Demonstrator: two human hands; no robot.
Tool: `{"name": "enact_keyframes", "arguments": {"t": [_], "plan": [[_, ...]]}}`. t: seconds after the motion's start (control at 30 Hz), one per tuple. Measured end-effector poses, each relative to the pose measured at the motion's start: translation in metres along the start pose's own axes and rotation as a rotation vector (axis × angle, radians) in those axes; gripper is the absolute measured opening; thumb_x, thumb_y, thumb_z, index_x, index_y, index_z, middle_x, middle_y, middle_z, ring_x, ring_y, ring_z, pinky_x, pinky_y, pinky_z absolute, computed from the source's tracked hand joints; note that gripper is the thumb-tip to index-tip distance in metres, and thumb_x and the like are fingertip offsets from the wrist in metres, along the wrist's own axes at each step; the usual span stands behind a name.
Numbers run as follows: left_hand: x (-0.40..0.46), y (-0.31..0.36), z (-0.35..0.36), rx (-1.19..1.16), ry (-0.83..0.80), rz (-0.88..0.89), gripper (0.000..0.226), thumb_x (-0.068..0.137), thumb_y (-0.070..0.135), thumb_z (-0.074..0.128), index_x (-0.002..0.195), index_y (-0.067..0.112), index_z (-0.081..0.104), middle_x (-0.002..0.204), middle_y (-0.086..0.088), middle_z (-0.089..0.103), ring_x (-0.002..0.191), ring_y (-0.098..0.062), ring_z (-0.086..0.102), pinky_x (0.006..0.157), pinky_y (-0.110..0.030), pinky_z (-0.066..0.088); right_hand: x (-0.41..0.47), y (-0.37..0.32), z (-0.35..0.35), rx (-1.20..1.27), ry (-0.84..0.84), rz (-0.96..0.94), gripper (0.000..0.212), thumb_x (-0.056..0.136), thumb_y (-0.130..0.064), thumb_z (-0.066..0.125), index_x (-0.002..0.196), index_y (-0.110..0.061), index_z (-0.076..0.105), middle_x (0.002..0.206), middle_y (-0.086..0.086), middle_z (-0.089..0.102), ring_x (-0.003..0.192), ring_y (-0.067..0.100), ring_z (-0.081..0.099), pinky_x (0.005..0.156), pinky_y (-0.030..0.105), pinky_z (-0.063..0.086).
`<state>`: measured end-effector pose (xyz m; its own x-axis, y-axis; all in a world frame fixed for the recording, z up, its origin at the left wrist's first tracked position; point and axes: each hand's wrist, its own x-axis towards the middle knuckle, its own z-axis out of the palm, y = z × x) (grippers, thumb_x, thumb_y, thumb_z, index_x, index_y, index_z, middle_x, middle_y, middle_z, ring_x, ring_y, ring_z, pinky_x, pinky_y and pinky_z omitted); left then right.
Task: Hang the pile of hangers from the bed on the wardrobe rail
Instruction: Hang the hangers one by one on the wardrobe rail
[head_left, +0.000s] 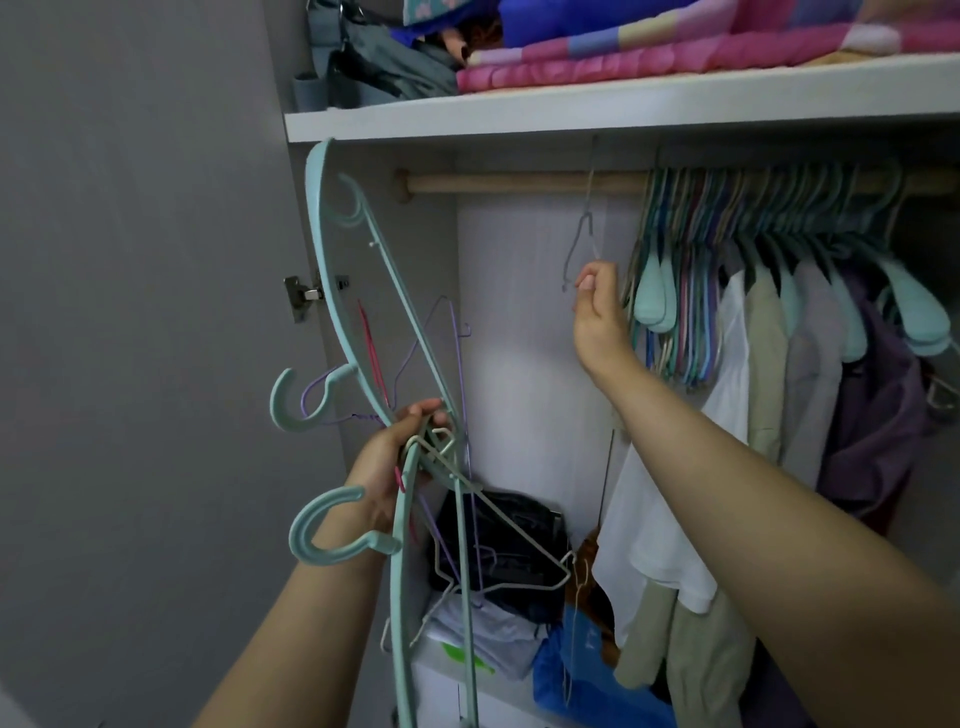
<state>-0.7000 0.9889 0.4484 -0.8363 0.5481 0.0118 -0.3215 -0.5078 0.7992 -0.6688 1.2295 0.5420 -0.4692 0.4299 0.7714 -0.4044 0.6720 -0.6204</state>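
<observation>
The right hand's (597, 306) fingers (589, 283) pinch the lower wire of a thin grey hanger (581, 234) whose hook goes up to the wooden rail (519, 183) above them. Just right of those fingers a packed row of hung hangers (753, 208) crowds the rail. Lower left, the left hand (395, 467) curls its fingers around a tangled bunch of hangers (363, 322), teal plastic and coloured wire.

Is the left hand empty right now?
No, the left hand grips a bundle of hangers, teal plastic ones mixed with thin wire ones, while the right hand pinches a wire hanger hooked on the wooden rail.
</observation>
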Motion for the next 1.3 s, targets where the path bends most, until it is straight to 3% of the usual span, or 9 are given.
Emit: {"name": "enact_keyframes", "arguments": {"t": [0.17,0.37,0.57,0.77,0.9,1.0,1.07,1.17,1.3], "plan": [[0.003,-0.004,-0.003,0.010,0.002,-0.006,0.025,0.102,0.019,0.039,0.103,0.013,0.064,0.084,-0.002,0.068,0.079,-0.017,0.065,0.064,-0.026,0.055,0.000,0.008,0.004,0.080,0.090,0.037,0.017,0.094,-0.018,0.026,0.086,-0.029,0.036,0.081,-0.010,0.035,0.074,0.004,0.036,0.073,0.023,0.033],[0.005,-0.013,-0.002,-0.049,0.008,-0.058,0.021,0.100,0.015,0.042,0.103,0.009,0.062,0.082,-0.006,0.066,0.072,-0.018,0.066,0.058,-0.026,0.055,0.008,0.001,0.004,0.382,0.343,0.277,0.027,0.099,-0.006,0.025,0.084,-0.025,0.035,0.086,-0.005,0.036,0.079,0.013,0.040,0.074,0.024,0.042],[0.005,-0.018,-0.007,-0.090,0.016,-0.076,0.020,0.099,0.016,0.046,0.108,0.005,0.061,0.088,-0.009,0.063,0.076,-0.020,0.064,0.066,-0.030,0.057,0.014,0.010,0.013,0.228,0.133,0.312,0.019,0.097,-0.003,0.029,0.090,-0.018,0.039,0.082,-0.009,0.037,0.076,0.007,0.038,0.077,0.024,0.035],[0.001,-0.015,-0.008,-0.090,0.030,-0.056,0.023,0.100,0.020,0.045,0.109,0.007,0.061,0.083,-0.006,0.068,0.074,-0.017,0.066,0.063,-0.029,0.058,-0.019,0.030,-0.001,-0.079,0.273,0.211,0.015,0.091,-0.014,0.027,0.094,-0.010,0.041,0.100,0.007,0.039,0.089,0.016,0.038,0.071,0.020,0.029],[-0.006,-0.013,-0.007,-0.162,0.007,-0.020,0.022,0.088,0.015,0.054,0.108,0.013,0.063,0.087,-0.003,0.073,0.079,-0.013,0.071,0.071,-0.029,0.058,-0.031,0.022,-0.011,-0.090,0.285,0.328,0.026,0.100,-0.011,0.033,0.122,-0.005,0.045,0.127,0.014,0.032,0.101,0.012,0.037,0.082,0.015,0.030],[-0.008,-0.013,-0.012,-0.227,-0.008,-0.009,0.025,0.093,0.012,0.050,0.115,0.013,0.062,0.098,-0.004,0.075,0.088,-0.016,0.072,0.078,-0.035,0.058,-0.070,0.020,-0.005,-0.058,0.240,0.329,0.059,0.096,-0.004,0.044,0.148,-0.015,0.020,0.150,0.016,0.012,0.127,0.010,0.028,0.098,0.011,0.025],[-0.008,-0.013,-0.014,-0.237,-0.011,-0.013,0.025,0.096,0.012,0.047,0.116,0.014,0.062,0.101,-0.004,0.074,0.091,-0.017,0.072,0.077,-0.037,0.058,-0.105,0.020,0.005,-0.025,0.147,0.454,0.067,0.095,-0.007,0.050,0.150,-0.018,0.014,0.152,0.014,0.013,0.135,0.020,0.032,0.103,0.021,0.032],[-0.008,-0.018,-0.012,-0.195,-0.011,-0.007,0.025,0.096,0.012,0.046,0.115,0.014,0.061,0.105,-0.004,0.074,0.094,-0.016,0.071,0.083,-0.036,0.056,-0.149,0.005,0.020,0.058,-0.325,0.592,0.048,0.095,-0.022,0.054,0.139,-0.019,0.034,0.138,0.009,0.042,0.110,0.018,0.053,0.081,0.019,0.045],[-0.011,-0.024,-0.009,-0.149,-0.037,-0.013,0.025,0.098,0.013,0.043,0.115,0.012,0.061,0.106,-0.005,0.073,0.101,-0.017,0.068,0.087,-0.033,0.055,-0.177,-0.020,0.037,-0.174,-0.810,0.300,0.047,0.096,-0.041,0.047,0.140,-0.027,0.036,0.138,0.003,0.041,0.118,0.020,0.049,0.100,0.037,0.043]]}}
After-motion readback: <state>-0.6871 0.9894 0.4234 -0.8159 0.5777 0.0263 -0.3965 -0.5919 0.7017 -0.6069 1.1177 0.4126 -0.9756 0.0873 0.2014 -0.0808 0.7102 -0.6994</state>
